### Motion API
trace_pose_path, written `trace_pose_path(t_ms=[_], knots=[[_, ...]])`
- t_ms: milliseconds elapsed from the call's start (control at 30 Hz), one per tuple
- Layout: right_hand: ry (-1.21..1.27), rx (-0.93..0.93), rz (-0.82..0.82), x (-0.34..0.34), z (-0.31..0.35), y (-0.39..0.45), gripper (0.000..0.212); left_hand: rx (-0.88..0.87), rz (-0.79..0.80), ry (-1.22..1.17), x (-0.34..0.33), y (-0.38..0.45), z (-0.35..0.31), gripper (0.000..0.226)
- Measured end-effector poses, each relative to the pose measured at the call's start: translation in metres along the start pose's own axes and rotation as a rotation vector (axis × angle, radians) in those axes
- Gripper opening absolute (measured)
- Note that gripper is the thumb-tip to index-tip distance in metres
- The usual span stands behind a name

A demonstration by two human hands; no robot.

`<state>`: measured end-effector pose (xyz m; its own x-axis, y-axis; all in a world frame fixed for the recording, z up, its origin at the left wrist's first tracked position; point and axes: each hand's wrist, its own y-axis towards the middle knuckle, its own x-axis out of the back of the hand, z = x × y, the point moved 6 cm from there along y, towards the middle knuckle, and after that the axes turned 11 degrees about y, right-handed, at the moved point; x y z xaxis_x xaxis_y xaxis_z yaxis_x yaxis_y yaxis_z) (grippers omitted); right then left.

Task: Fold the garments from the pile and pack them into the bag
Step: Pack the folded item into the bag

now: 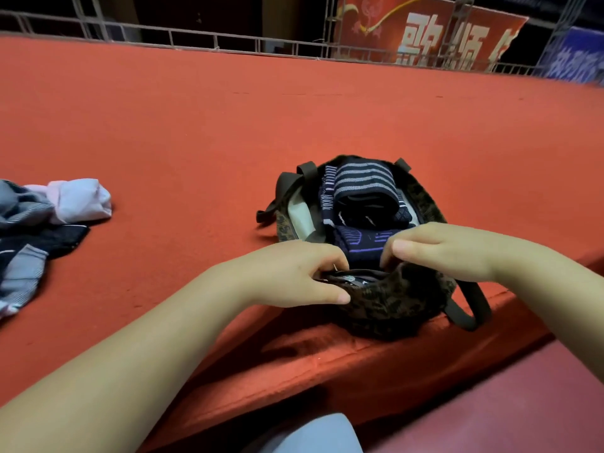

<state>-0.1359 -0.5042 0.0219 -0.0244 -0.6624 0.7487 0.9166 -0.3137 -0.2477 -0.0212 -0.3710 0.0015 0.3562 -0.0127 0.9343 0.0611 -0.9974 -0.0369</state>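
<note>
Pinching near rim of bag (389, 308) with left hand (294, 273), thumb below, fingers curled over. Reaching right hand (441, 250) into mouth, fingers curled down on folded navy garment (359, 246); grip there not confirmable. Lying with long axis running away from body. Remaining pile (39, 223) sitting well apart on red counter (196, 125), left-hand side, nearer left hand.

Garment pile (36, 230) cut off left
</note>
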Motion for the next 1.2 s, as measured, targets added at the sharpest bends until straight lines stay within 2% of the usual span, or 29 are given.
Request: trace_pose_path(t_ms=[100,233,367,467,600,700,767,867,967,1033,1200], knots=[[-0.013,0.097,-0.014,-0.002,0.044,0.01,0.035,0.057,-0.057,-0.202,0.011,-0.018,0.024,0.027],[-0.132,0.155,0.047,-0.032,0.092,0.038,0.033,0.138,-0.085,-0.266,0.021,-0.063,0.064,0.035],[-0.138,0.219,0.088,-0.07,0.137,0.077,0.026,0.246,-0.103,-0.266,0.026,-0.118,0.113,0.012],[-0.125,0.266,0.144,-0.109,0.168,0.113,0.024,0.331,-0.153,-0.296,0.027,-0.156,0.151,0.004],[-0.128,0.301,0.223,-0.158,0.191,0.156,0.021,0.468,-0.245,-0.387,0.02,-0.189,0.205,0.008],[-0.088,0.307,0.241,-0.182,0.2,0.192,0.023,0.558,-0.373,-0.579,0.018,-0.2,0.237,0.012],[-0.016,0.301,0.178,-0.189,0.205,0.218,0.028,0.619,-0.504,-0.733,0.02,-0.201,0.251,0.014],[0.09,0.315,-0.031,-0.191,0.21,0.262,0.033,0.686,-0.689,-0.805,0.022,-0.204,0.273,0.018],[0.295,0.218,-0.213,-0.193,0.207,0.307,0.038,0.712,-0.815,-0.879,0.021,-0.206,0.282,0.021],[0.389,0.203,-0.264,-0.198,0.216,0.331,0.036,0.711,-0.857,-0.875,0.02,-0.206,0.284,0.022],[0.623,0.335,-0.287,-0.213,0.266,0.357,0.018,0.68,-0.919,-0.896,0.022,-0.205,0.29,0.025]])
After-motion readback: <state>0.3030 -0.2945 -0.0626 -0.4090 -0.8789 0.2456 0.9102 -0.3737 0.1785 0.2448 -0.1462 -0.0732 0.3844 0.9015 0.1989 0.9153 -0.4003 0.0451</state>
